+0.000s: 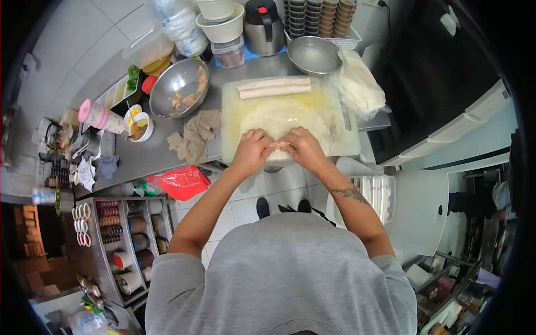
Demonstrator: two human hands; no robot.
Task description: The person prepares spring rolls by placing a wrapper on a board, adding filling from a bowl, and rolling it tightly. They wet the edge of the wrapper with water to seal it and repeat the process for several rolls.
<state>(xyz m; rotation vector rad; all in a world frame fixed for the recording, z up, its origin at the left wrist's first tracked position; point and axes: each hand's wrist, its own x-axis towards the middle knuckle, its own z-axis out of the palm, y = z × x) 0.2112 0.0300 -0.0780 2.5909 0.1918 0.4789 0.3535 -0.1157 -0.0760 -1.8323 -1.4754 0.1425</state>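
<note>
A round, pale, thin wrapper sheet (285, 116) lies glossy and flat on a white cutting board (230, 97). At its near edge, my left hand (254, 151) and my right hand (304, 146) pinch the sheet, with fingertips close together. A bit of orange-pink filling (279, 145) shows between them. Most of what the fingers cover is hidden. Two long pale rolls (273, 88) lie side by side along the board's far edge. To the left, a metal bowl (160, 92) leans with clumps of similar orange-pink filling inside.
A crumpled beige cloth (195, 134) sits left of the board. Bagged pale sheets (357, 84) lie at its right, near an upright metal bowl (314, 54). A steel jug (263, 30) and stacked sauce cups (318, 17) stand behind. A red bag (181, 182) hangs below the counter edge.
</note>
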